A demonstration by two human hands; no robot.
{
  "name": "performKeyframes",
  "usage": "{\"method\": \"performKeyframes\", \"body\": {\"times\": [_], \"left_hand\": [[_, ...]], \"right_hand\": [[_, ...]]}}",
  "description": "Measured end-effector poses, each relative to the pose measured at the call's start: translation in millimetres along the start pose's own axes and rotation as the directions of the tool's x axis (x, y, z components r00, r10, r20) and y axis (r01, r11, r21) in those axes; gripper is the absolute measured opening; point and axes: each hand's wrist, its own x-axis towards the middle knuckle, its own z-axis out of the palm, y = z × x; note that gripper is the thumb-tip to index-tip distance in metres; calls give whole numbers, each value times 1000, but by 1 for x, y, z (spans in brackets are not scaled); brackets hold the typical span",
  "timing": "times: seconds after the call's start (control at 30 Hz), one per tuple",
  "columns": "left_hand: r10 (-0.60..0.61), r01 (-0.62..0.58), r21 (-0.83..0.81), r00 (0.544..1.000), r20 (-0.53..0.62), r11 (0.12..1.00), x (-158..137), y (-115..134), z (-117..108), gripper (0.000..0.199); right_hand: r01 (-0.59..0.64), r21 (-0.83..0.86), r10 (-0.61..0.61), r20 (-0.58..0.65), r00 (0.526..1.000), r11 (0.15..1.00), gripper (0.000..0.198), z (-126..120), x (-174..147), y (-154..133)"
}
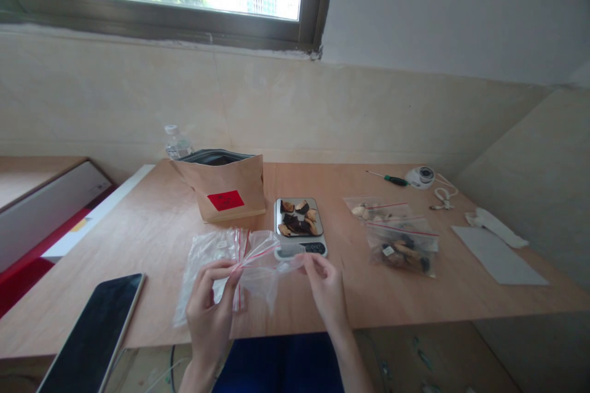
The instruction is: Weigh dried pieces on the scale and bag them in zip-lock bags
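Clear thin plastic zip bag with red seal line (262, 282) is up between both hands, at the near middle, on the near side of the scale; film is limp, wrinkled, see-through, its lower part hanging down. Left hand (212, 301): thumb and index finger closed in a pinch on the bunched red-lined mouth, other fingers curled. Right hand (326, 287): thumb and index tips closed on the bag's right edge, remaining fingers bent in. Just left of the bag, partly behind the left hand, crinkled clear plastic bags with red-and-white strips (203, 264) lie flat on the smooth light-brown wood-grain tabletop (341, 301). Beyond the hands: white rectangular digital scale (321, 244) with a rounded-corner tray, bearing irregular dark-brown and tan chunks (297, 221), rough and dry-looking. Far left of it stands a matte brown paper pouch with red label (230, 196), mouth open, dark lining showing; clear plastic bottle with white cap (177, 144) behind that. Right side: two filled clear zip bags, the near one with dark and tan lumps (403, 252), the far one with paler pieces (371, 211); they overlap. Far right: thin screwdriver with green-and-black handle (395, 180) beside a white dome-shaped device (419, 177) with a coiled white cable (443, 198). Flat white sheet (500, 261) at right, crumpled white cloth-like strip (498, 228) along its far edge. Black slab phone (94, 331) near left.
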Motion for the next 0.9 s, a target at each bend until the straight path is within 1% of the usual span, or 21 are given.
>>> {"method": "performKeyframes", "body": {"times": [0.03, 0.07, 0.1, 0.17, 0.2, 0.23, 0.3, 0.4, 0.5, 0.57, 0.67, 0.8, 0.9], "left_hand": [[-29, 29, -19, 1000, 6, 999, 2, 0, 1, 11], [-46, 48, -44, 998, 31, 998, 3, 0, 3, 12], [-62, 66, -72, 996, 59, 995, 5, 1, 5, 13], [-89, 100, -130, 992, 90, 986, 7, 3, 10, 14], [-97, 111, -154, 991, 97, 982, 7, 4, 12, 14], [-103, 119, -171, 990, 100, 978, 8, 6, 15, 15], [-116, 133, -185, 988, 98, 974, 9, 8, 18, 17], [-137, 151, -184, 987, 89, 971, 9, 9, 21, 19], [-166, 176, -173, 984, 70, 969, 8, 8, 21, 22], [-190, 197, -171, 980, 56, 965, 7, 7, 21, 25], [-225, 228, -182, 974, 41, 956, 6, 4, 21, 27], [-213, 214, -183, 977, 24, 960, 6, 1, 23, 30], [-210, 209, -180, 978, 10, 961, 6, 0, 23, 31]], "right_hand": [[48, -43, -47, 19, 999, 998, 39, -5, 8, 1], [121, -110, -119, 28, 993, 986, 37, -10, 17, 1], [204, -201, -203, 26, 979, 958, 35, -14, 27, 1], [334, -416, -358, 21, 934, 846, 33, -22, 48, 2], [363, -511, -399, 43, 916, 779, 36, -26, 59, 4], [375, -586, -408, 83, 909, 718, 42, -29, 69, 6], [388, -675, -366, 184, 912, 627, 49, -34, 85, 13], [421, -713, -309, 292, 905, 561, 44, -40, 99, 23], [423, -727, -315, 290, 903, 542, 38, -45, 102, 27], [435, -708, -350, 275, 895, 557, 34, -48, 101, 27], [486, -649, -419, 271, 867, 586, 29, -49, 99, 26], [521, -622, -478, 256, 841, 584, 25, -49, 100, 27], [514, -617, -499, 216, 839, 596, 22, -49, 102, 29]]}}
